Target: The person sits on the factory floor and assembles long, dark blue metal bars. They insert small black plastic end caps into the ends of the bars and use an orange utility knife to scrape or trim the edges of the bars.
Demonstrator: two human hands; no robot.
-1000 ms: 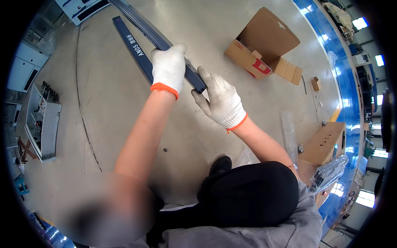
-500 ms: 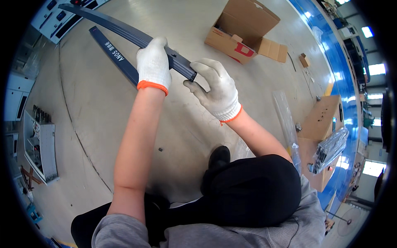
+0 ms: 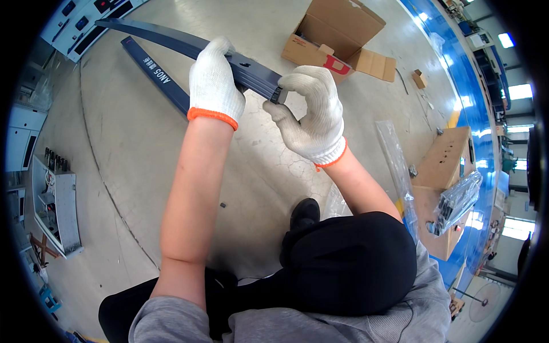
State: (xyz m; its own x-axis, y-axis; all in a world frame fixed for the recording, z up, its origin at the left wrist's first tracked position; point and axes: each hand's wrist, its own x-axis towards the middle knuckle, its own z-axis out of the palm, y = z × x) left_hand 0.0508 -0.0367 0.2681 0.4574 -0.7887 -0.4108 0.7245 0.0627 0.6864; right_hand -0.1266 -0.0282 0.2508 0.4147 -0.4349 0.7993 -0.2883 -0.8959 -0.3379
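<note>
My left hand [image 3: 216, 83], in a white knit glove with an orange cuff, wraps round a long dark grey grooved profile [image 3: 163, 39]. The profile slants from the far left down to the middle. At its near end sits a small black ribbed end piece [image 3: 278, 94]. Thumb and forefinger of my gloved right hand [image 3: 311, 111] pinch at this piece; how firmly it is seated there cannot be made out. Under and beside the profile, a second dark flat strip [image 3: 150, 70] with white lettering lies on the floor, its near end hidden by my left hand.
An open cardboard box [image 3: 311, 51] stands on the floor ahead. To the right are clear plastic wrap [image 3: 393, 163], another carton [image 3: 440, 160] and a plastic-wrapped bundle [image 3: 457, 200]. A white metal housing [image 3: 63, 211] stands at left. A small dark bit [image 3: 223, 204] lies near my foot.
Both hands and the profile have shifted slightly right. My right fingers have curled more and closed in around the profile's end, where the black end piece shows more clearly.
</note>
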